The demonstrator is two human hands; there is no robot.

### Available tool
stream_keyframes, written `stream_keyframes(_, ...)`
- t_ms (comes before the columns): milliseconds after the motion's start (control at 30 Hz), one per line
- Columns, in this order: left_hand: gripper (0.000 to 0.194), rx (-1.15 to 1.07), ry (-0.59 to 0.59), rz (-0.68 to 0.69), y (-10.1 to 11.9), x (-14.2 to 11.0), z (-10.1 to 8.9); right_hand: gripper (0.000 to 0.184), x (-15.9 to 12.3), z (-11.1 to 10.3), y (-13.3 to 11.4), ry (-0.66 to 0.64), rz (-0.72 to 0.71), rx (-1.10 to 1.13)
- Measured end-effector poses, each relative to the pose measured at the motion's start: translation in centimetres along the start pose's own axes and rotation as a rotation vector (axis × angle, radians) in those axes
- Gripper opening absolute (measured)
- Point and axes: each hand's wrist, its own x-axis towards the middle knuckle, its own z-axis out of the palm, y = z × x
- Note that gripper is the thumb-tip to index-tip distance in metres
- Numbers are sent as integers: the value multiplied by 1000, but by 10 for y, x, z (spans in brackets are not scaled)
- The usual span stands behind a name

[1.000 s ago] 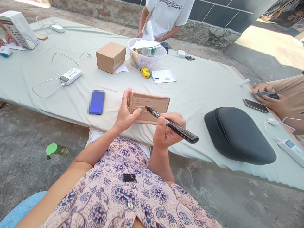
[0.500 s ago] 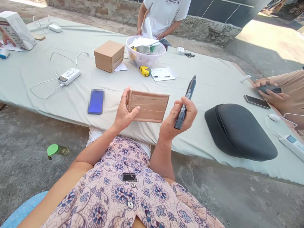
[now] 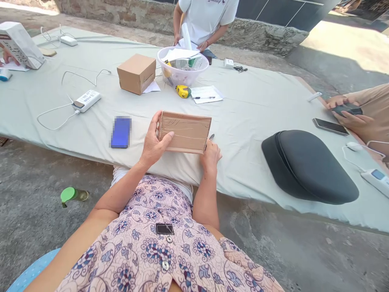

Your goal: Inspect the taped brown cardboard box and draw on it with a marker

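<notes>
My left hand (image 3: pixel 152 142) is closed on a flat brown cardboard box (image 3: pixel 187 132) with creased clear tape over its face. The thumb lies across the front and the fingers go behind the left edge. The box is raised a little above the table's near side, tilted toward me. At its lower right corner is my right hand (image 3: pixel 212 157), fingers curled round a black marker pen (image 3: pixel 212 137). Only a short piece of the pen shows, since the box and hand hide the rest. Whether the right fingers also touch the box is hard to see.
On the cloth-covered table (image 3: pixel 243 121) lie a phone (image 3: pixel 120 132), a power strip (image 3: pixel 87 100), a cardboard carton (image 3: pixel 136 74), a yellow tape measure (image 3: pixel 183 91) and a black padded case (image 3: pixel 310 166). A person stands behind the plastic basin (image 3: pixel 182 77); another's hands (image 3: pixel 348 109) are at right.
My right hand has come down and left, bringing the marker pen from upright in the open to beside and partly behind the box. The box has shifted slightly left and up.
</notes>
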Motion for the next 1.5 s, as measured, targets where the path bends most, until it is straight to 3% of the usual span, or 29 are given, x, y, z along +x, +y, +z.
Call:
stream_keyframes(167,74,2,41,-47,2,1,-1,66,7,8,12,18,-14,37)
stream_keyframes(300,69,20,64,-72,1,0,-1,58,8,-1,11,133,-89,420)
stream_keyframes(367,67,21,73,-80,0,0,-2,71,3,-12,2,145,-164,670)
stream_keyframes(467,67,9,85,-113,-1,0,-2,89,-11,-28,-20,59,-304,908)
stream_keyframes(600,72,-5,90,-182,0,0,-2,105,-27,-34,-51,-19,-420,946)
stream_keyframes(733,78,-2,35,-219,0,1,-6,102,-33,-27,-65,0,-357,932)
stream_keyframes(833,75,25,36,-237,-3,6,-20,91,-34,-23,-68,22,-280,961)
stream_keyframes(933,75,137,189,-238,-11,16,-46,86,-34,-19,-69,40,-259,949)
stream_keyframes(1033,69,451,314,-312,-19,23,-80,84,-31,-11,-69,55,-249,898)
stream_keyframes(1200,58,1031,420,-616,-35,16,-122,83,-25,8,-73,129,-218,914)
stream_keyframes(1300,51,1159,378,-728,-46,8,-130,84,-24,16,-74,130,-195,933)
stream_keyframes(1500,40,1090,292,-680,-55,9,-124,88,-23,19,-74,136,-192,973)
